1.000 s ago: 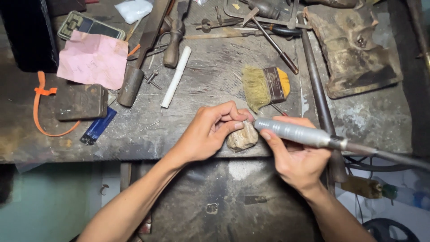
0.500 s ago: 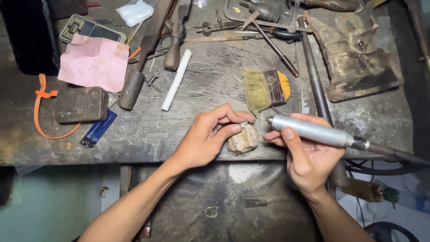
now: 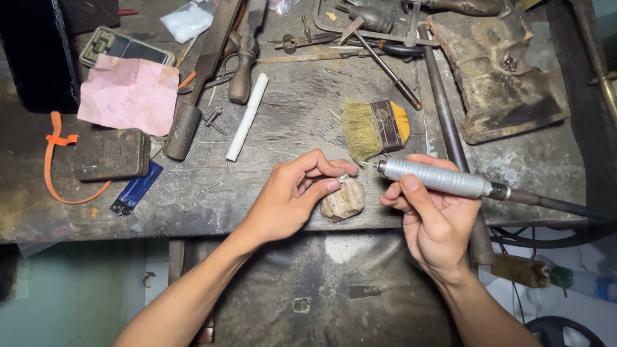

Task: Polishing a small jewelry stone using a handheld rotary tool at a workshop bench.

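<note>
Clamped in the right hand (image 3: pixel 437 225) is a silver rotary handpiece (image 3: pixel 437 178), thumb on top and fingers curled beneath, its fine tip aimed left and just short of a tiny metal piece (image 3: pixel 344 178). That piece is pinched between thumb and forefinger of the left hand (image 3: pixel 289 199), fingers closed tight on it, right above a pale, lumpy stone block (image 3: pixel 342 200) at the near edge of the workbench (image 3: pixel 289 128). Across the scarred, dusty bench top, biggest first: a worn brown wooden block (image 3: pixel 495 71) sits at the far right, well apart from the hands. Beside it a long dark metal rod (image 3: pixel 443 109) runs down toward the right wrist. At the far left a pink paper sheet (image 3: pixel 128 96) lies over the corner of a phone (image 3: pixel 122 48). Below that paper, a dark rusty tin (image 3: pixel 110 154), with an orange strap (image 3: pixel 58 160) looping round its left side. A file with a wooden handle (image 3: pixel 193 109) lies tilted near the paper. Just beyond the handpiece's tip, a bristle brush (image 3: pixel 373 127) with a yellow handle. Left of that, a white stick (image 3: pixel 247 115), and a small blue lighter (image 3: pixel 136 187) just beside the tin.
</note>
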